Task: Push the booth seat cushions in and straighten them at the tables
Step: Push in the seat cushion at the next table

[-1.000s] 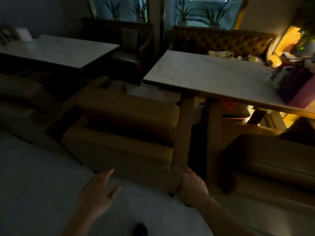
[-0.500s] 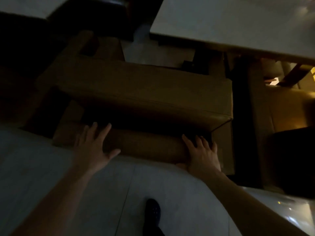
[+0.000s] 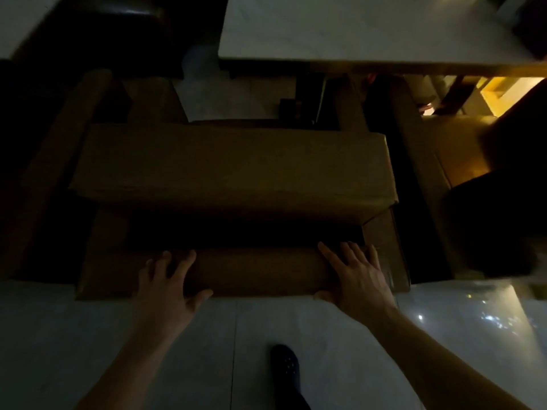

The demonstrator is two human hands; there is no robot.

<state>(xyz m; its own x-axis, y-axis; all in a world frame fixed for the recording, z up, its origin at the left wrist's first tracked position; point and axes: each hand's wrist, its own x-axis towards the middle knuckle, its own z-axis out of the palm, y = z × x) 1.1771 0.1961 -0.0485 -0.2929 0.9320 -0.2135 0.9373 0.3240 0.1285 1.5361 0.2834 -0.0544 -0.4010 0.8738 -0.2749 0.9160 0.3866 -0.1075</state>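
Both hands have come down closer; the left hand [image 3: 165,287] and right hand [image 3: 356,278] lie flat, fingers spread, on the seat cushion [image 3: 251,272] by the table [image 3: 355,28]; it looks soft but heavy; push its front edge.
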